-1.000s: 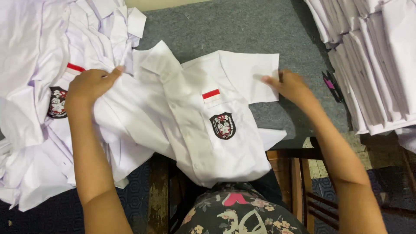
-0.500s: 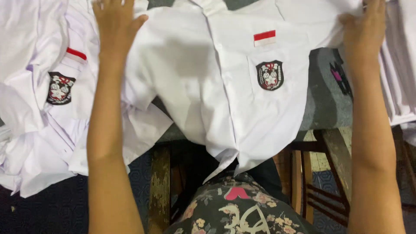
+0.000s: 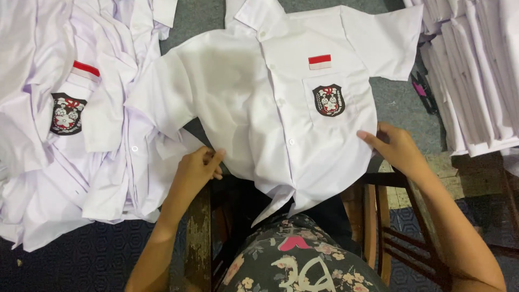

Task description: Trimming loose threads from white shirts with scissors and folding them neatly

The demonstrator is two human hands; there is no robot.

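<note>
On the grey table [image 3: 205,16], a white short-sleeved shirt [image 3: 243,97] lies spread face up, buttoned, with a red-and-white flag patch [image 3: 319,61] above a dark crest badge [image 3: 328,100] on its chest pocket. Its lower hem hangs over the near table edge toward the person's floral lap.

The hem could slide further off the edge and drag the shirt askew, since nothing weighs down the collar end; a tug stronger on one side would wrinkle the smoothed front. The pink-handled tool [image 3: 419,86] just beside the right sleeve could also snag the cloth.

The left hand [image 3: 197,165] rests at the shirt's lower left edge, fingers curled, seemingly pinching the fabric, though the grip itself is hidden from this angle. The right hand [image 3: 392,146] lies fairly flat and part open at the lower right side seam, fingertips touching the cloth. Both forearms reach forward from the lap.

A heap of similar shirts [image 3: 70,124] lies at left; a folded stack [image 3: 476,75] at right.
</note>
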